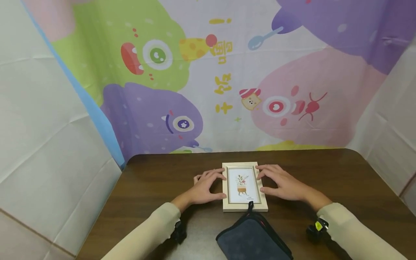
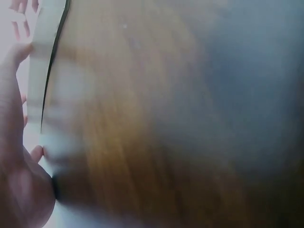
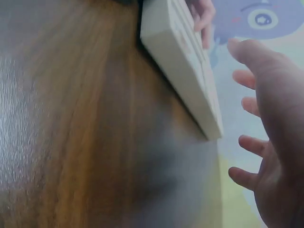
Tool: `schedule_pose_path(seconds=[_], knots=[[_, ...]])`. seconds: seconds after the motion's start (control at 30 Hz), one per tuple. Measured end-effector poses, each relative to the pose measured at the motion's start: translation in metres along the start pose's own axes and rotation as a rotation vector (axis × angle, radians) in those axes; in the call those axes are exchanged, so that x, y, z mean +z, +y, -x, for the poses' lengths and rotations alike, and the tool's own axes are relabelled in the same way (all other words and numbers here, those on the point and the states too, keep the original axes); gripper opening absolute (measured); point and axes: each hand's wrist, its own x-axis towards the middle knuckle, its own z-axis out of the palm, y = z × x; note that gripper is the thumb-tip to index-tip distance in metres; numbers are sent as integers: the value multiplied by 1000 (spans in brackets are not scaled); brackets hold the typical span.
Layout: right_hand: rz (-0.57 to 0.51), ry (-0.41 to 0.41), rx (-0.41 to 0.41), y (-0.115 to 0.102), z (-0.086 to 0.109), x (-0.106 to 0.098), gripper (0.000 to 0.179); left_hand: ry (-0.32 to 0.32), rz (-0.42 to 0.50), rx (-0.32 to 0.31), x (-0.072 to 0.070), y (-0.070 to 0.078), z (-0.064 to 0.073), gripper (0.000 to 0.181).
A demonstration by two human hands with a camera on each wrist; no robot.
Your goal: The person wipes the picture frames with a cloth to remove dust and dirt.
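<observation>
A pale wooden picture frame (image 1: 245, 207) lies on the dark wooden table (image 1: 156, 180), holding a print of a potted plant. Beside its left edge is my left hand (image 1: 203, 187), thumb and fingers spread, with the tips right at the border. My right hand (image 1: 282, 182) is at the opposite side, its fingertips overlapping the right border in the head view. In the right wrist view the right fingers (image 3: 256, 142) are spread apart, and the frame's side wall (image 3: 178, 78) stands off from them. Neither hand curls round the frame.
A dark grey zippered pouch (image 1: 250, 238) lies just in front of the frame, its loop (image 1: 250, 206) overlapping the lower border. Behind the table hangs a cartoon-printed cloth (image 1: 224, 133). White panels (image 1: 58, 119) stand on both sides.
</observation>
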Motion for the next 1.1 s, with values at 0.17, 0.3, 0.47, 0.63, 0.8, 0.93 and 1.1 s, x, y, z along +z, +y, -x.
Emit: schedule_pose_path(seconds=[0.17, 0.3, 0.47, 0.63, 0.8, 0.93, 1.1], knots=[[18, 9, -101, -20, 2, -3, 30, 3, -10, -6, 2, -1, 2, 63], [31, -15, -196, -35, 7, -2, 38, -12, 17, -34, -1, 4, 3, 61], [93, -92, -330, -50, 16, 0, 54, -8, 9, -46, 2, 0, 2, 60], [160, -139, -466, -65, 25, 5, 69, 5, -17, -29, 5, -5, 1, 62], [211, -217, -557, -83, 32, 13, 82, -8, -12, -37, 5, -5, 0, 62], [265, -237, -671, -90, 35, 23, 82, -14, -4, -51, 5, -5, -1, 59], [280, -274, -735, -95, 39, 33, 76, -22, 0, -31, 1, -1, -1, 61]])
